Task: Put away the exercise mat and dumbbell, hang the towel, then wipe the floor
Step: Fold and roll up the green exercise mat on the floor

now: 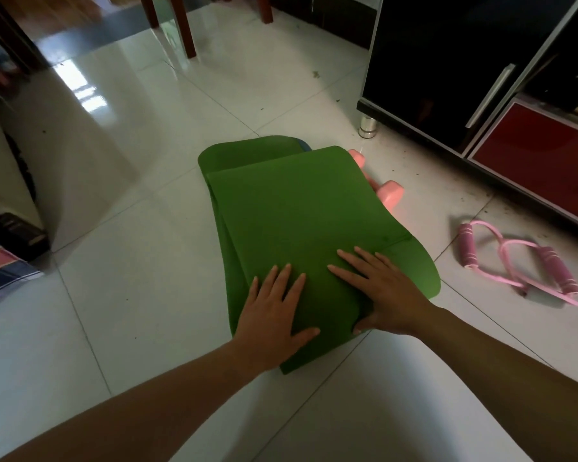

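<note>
A green exercise mat (291,208) lies folded in layers on the white tiled floor, in the middle of the view. My left hand (274,315) rests flat on its near end, fingers spread. My right hand (381,291) presses on the top layer beside it, thumb curled under the near folded edge. A pink dumbbell (389,193) lies on the floor at the mat's far right side, half hidden by the mat. No towel shows clearly.
A pink resistance band with grips (518,265) lies on the floor to the right. A black cabinet (447,78) with a metal foot (367,126) and a red panel stands at right. Wooden chair legs (184,25) stand beyond. Striped fabric (0,271) lies at left.
</note>
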`<state>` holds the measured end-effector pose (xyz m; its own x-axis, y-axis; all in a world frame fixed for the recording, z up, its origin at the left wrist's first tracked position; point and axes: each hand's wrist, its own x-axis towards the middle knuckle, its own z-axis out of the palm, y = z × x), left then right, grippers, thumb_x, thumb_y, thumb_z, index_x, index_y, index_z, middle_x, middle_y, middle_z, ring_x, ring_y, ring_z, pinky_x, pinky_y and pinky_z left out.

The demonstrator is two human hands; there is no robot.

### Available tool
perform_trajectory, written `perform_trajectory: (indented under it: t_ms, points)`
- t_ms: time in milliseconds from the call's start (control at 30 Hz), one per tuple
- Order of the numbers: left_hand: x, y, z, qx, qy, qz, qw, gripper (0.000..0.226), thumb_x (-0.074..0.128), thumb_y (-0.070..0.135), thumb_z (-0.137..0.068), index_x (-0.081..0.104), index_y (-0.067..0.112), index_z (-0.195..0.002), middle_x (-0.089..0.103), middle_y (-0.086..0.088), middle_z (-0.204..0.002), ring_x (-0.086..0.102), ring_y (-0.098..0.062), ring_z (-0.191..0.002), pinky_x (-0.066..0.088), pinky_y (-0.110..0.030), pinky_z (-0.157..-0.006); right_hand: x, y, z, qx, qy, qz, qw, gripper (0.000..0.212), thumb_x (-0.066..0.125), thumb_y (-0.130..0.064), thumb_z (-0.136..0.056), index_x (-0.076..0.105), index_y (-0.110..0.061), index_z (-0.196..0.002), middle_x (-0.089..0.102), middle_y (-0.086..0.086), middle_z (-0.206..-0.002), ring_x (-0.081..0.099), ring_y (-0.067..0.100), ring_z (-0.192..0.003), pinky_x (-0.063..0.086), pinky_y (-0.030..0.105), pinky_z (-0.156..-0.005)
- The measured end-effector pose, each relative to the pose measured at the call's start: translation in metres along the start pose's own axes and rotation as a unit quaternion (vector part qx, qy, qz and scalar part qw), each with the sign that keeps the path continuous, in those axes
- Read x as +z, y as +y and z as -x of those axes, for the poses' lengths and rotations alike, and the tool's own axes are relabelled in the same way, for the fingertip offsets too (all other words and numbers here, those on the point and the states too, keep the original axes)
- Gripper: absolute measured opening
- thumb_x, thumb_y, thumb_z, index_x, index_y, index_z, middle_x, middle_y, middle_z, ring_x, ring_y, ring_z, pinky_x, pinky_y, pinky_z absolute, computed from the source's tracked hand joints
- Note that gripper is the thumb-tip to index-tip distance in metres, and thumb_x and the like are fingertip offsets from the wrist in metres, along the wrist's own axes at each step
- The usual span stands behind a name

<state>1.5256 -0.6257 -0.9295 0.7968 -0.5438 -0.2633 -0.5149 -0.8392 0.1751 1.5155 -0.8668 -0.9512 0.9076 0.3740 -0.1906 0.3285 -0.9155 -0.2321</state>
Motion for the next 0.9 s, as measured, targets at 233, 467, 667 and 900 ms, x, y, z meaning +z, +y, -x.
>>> perform_trajectory:
  t_ms: [233, 467, 667, 900]
  points:
    - [0.01, -0.014, 0.0, 0.027, -0.061, -0.009, 0.998, 0.117, 0.055, 0.077, -0.067, -0.018, 0.03, -0.146, -0.019, -0.001, -0.156, -0.017, -0.022, -0.143, -0.016, -0.039, -0.11, 0.013, 0.001, 0.012, -0.018, -0.012, 0.045, 0.999, 0.136, 0.081, -0.062, -0.041, 0.002, -0.033, -0.147, 0.001, 0.0, -0.157, 0.0, 0.021, -0.143, 0.001, 0.043, -0.112]
    - [-0.004, -0.022, -0.001, 0.042, -0.06, 0.035, 0.997, 0.114, 0.061, 0.072, -0.068, -0.009, 0.032, -0.147, -0.011, 0.004, -0.157, -0.009, -0.018, -0.144, -0.009, -0.036, -0.112, 0.003, 0.0, 0.0, -0.058, 0.068, 0.079, 0.993, 0.111, 0.085, -0.059, -0.035, 0.042, -0.024, -0.132, 0.058, 0.005, -0.13, 0.06, 0.026, -0.113, 0.045, 0.044, -0.092]
    - [-0.022, -0.025, 0.006, 0.046, -0.012, 0.034, 0.998, 0.108, 0.059, 0.072, -0.069, -0.001, 0.031, -0.148, 0.003, 0.006, -0.158, 0.003, -0.016, -0.145, -0.006, -0.034, -0.114, -0.01, -0.001, -0.011, -0.064, 0.108, 0.048, 0.991, 0.098, 0.091, -0.045, -0.036, 0.049, -0.024, -0.122, 0.066, 0.002, -0.118, 0.066, 0.023, -0.1, 0.048, 0.038, -0.084]
    - [-0.048, -0.021, 0.008, 0.072, 0.087, -0.002, 0.994, 0.105, 0.058, 0.075, -0.06, 0.022, 0.024, -0.145, 0.038, 0.0, -0.146, 0.038, -0.021, -0.133, 0.011, -0.045, -0.111, -0.062, -0.004, -0.022, -0.048, 0.127, 0.049, 0.99, 0.094, 0.092, -0.043, -0.033, 0.058, -0.025, -0.119, 0.067, -0.003, -0.114, 0.067, 0.019, -0.098, 0.046, 0.039, -0.081]
